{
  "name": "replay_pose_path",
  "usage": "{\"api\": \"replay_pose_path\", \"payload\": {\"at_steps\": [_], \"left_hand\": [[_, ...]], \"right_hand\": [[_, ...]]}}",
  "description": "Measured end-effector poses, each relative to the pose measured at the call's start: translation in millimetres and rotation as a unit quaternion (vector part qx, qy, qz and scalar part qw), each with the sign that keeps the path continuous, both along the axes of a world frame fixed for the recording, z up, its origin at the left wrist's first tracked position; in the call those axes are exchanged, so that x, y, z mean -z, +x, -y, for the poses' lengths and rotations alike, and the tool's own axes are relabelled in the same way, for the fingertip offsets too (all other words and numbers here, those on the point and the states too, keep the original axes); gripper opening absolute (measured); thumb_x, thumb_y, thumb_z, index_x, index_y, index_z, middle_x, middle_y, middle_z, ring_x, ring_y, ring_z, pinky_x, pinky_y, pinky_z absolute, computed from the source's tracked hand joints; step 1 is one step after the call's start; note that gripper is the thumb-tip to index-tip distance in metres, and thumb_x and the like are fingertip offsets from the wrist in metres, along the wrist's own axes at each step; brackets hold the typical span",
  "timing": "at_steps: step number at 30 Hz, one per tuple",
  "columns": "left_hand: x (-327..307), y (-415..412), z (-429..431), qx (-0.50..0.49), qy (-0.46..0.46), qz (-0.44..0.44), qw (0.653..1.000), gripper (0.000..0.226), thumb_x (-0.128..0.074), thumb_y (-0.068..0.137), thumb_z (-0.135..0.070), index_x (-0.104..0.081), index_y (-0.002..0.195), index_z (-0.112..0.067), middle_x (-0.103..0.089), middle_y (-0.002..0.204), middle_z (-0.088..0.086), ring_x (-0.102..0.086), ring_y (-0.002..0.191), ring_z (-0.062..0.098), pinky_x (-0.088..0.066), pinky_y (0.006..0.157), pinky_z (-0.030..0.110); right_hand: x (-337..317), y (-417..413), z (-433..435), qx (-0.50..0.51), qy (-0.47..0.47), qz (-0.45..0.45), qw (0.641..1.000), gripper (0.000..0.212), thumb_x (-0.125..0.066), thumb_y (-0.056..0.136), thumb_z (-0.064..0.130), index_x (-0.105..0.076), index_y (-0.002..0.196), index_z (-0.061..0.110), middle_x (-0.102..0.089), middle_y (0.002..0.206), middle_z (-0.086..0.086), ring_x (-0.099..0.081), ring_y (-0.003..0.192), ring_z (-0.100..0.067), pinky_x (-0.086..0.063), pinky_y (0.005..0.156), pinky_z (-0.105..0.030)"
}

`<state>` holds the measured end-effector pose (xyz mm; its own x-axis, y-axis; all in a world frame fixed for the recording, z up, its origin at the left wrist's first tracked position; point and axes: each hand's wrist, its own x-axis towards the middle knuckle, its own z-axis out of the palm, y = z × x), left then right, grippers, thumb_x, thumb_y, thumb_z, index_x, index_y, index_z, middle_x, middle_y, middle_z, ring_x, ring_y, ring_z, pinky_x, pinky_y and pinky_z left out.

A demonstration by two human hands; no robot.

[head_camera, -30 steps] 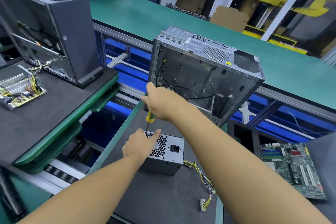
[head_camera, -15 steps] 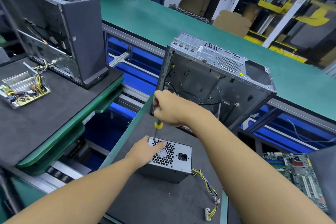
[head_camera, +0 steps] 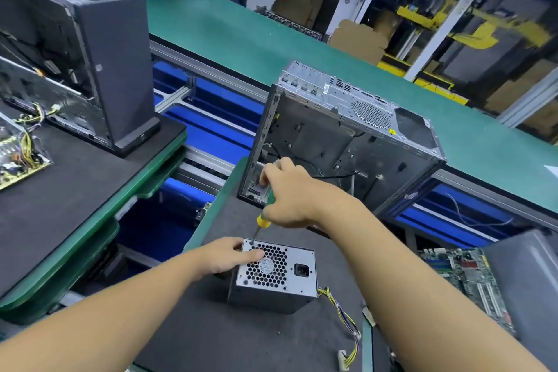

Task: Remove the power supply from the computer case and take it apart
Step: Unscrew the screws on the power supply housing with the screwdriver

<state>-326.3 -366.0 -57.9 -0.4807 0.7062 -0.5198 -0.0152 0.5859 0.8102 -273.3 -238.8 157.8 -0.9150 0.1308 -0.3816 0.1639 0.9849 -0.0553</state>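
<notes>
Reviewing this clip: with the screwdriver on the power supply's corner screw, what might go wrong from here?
1. The screwdriver tip sits at the corner screw, right beside the left hand, whose thumb lies on the fan grille. A slip could jab it.
2. The power supply appears to stand on end, steadied only by that hand, so the right hand pushing down might tip or slide it.

Only two bare arms show: left forearm, right forearm, uncovered right to the frame edge. Left hand, right hand bare too, wrists uncovered.
</notes>
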Motion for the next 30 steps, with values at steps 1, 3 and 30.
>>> {"api": "replay_pose_path", "payload": {"at_steps": [1, 3, 30], "left_hand": [[0.8, -2.3, 0.6, 0.01, 0.0, -0.009, 1.0, 0.059, -0.059, 0.06, -0.09, -0.068, 0.096, -0.044, -0.07, 0.092, -0.029, -0.064, 0.086, -0.011, -0.049, 0.078, 0.018], [7.4, -3.4, 1.1, 0.011, 0.009, -0.01, 1.0, 0.075, -0.06, 0.057, -0.091, -0.069, 0.107, -0.036, -0.073, 0.104, -0.015, -0.067, 0.099, 0.005, -0.051, 0.096, 0.033], [9.4, -9.2, 0.0, 0.049, 0.03, -0.005, 0.998, 0.077, -0.059, 0.06, -0.088, -0.064, 0.115, -0.034, -0.072, 0.105, -0.017, -0.066, 0.096, 0.001, -0.048, 0.081, 0.022]], "right_hand": [[1.7, 0.1, 1.9, 0.009, 0.027, -0.007, 1.0, 0.037, -0.054, 0.086, 0.042, -0.039, 0.112, 0.02, -0.037, 0.116, -0.005, -0.046, 0.1, -0.031, -0.042, 0.073, -0.042], [4.5, -1.1, 6.0, 0.039, 0.046, -0.037, 0.997, 0.034, -0.036, 0.096, 0.051, -0.037, 0.108, 0.019, -0.046, 0.105, -0.006, -0.05, 0.086, -0.032, -0.037, 0.068, -0.041], [8.9, -4.8, 11.8, 0.033, 0.03, -0.089, 0.995, 0.036, -0.029, 0.102, 0.051, -0.045, 0.096, 0.019, -0.049, 0.086, -0.004, -0.052, 0.081, -0.033, -0.04, 0.068, -0.038]]}}
